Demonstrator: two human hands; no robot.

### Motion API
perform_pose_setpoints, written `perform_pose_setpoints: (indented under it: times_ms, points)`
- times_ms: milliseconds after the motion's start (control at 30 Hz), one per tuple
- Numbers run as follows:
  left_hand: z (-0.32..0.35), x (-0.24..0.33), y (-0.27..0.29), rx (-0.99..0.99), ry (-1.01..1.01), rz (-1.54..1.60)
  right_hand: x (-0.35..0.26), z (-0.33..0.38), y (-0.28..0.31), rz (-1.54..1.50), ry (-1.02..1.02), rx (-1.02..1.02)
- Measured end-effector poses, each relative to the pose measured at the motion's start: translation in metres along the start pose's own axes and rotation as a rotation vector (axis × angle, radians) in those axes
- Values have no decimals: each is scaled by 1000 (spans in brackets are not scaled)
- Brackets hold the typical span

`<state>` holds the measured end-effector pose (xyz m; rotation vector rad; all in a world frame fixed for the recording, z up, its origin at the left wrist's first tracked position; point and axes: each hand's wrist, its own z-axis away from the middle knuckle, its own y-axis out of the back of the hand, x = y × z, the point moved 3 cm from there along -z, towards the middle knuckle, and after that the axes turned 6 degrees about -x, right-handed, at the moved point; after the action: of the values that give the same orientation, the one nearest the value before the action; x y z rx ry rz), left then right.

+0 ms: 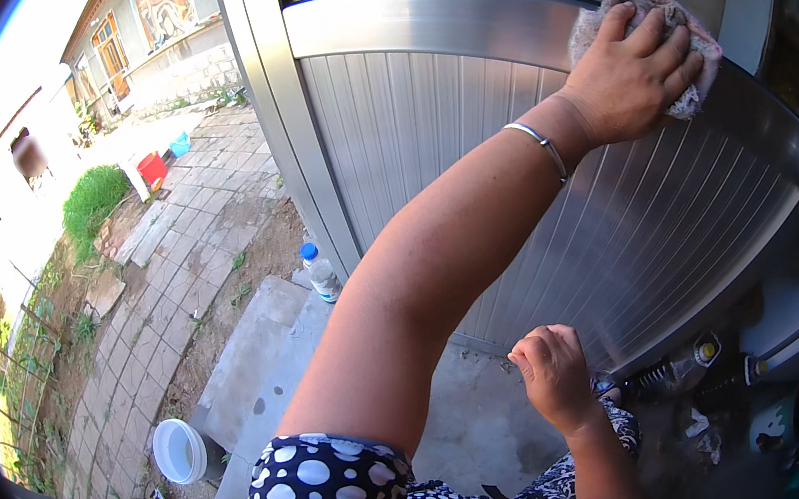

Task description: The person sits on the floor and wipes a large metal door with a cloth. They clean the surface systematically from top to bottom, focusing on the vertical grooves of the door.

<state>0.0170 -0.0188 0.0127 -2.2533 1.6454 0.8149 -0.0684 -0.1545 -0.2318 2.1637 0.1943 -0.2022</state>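
Note:
My left arm, with a silver bangle at the wrist, stretches up across the view to the right. Its hand, my left hand, presses a pinkish-grey cloth onto the metal door, at the smooth rail just below the dark glass. The fingers lie over the cloth, and its ends stick out around them. Lower down, my right hand hangs in front of my body, curled into a loose fist with nothing visible in it. Ribbed silver panelling fills the door below the rail.
A white bucket and a blue-capped plastic bottle stand by the concrete step. Bottles and clutter crowd the floor at lower right. Outside on the paving are a red bucket and a blue one.

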Motion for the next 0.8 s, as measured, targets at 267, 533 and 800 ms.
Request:
perform_pose_setpoints:
  times_ms: [267,533,800]
  points:
    - [54,-72,24,-66,86,-30,52,76,-111,115,-187,-342]
    - [115,-137,49,-115,257,-215,54,74,-125,27,-335,-504]
    - [167,-203,64,-68,437,-197,49,63,-120,59,-334,-662]
